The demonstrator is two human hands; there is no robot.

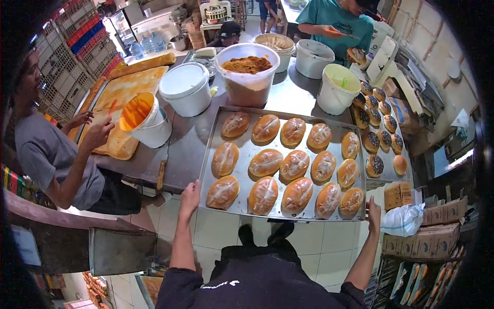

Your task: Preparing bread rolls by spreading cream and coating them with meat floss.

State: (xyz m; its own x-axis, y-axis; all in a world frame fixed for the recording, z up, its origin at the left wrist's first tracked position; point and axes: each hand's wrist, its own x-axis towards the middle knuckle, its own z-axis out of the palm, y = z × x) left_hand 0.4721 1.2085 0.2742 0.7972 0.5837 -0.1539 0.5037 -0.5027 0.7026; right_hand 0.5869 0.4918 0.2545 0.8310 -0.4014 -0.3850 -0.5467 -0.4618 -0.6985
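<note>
Between my two hands is a wide metal baking tray, its near edge jutting past the table toward me. Several oval, glossy buns with pale drizzled icing sit on it in rows. My left hand grips the near left corner, its fingers partly hidden by the rim. At the near right corner my right hand is wrapped round the tray's edge. The tray's far part lies over the steel table, just in front of a clear tub of brown crumbs.
A white lidded bucket, an orange-smeared bucket and a knife are on the left. Dark-topped buns fill a second tray at right. One person spreads orange filling on a sheet cake; another, in teal, handles a bun.
</note>
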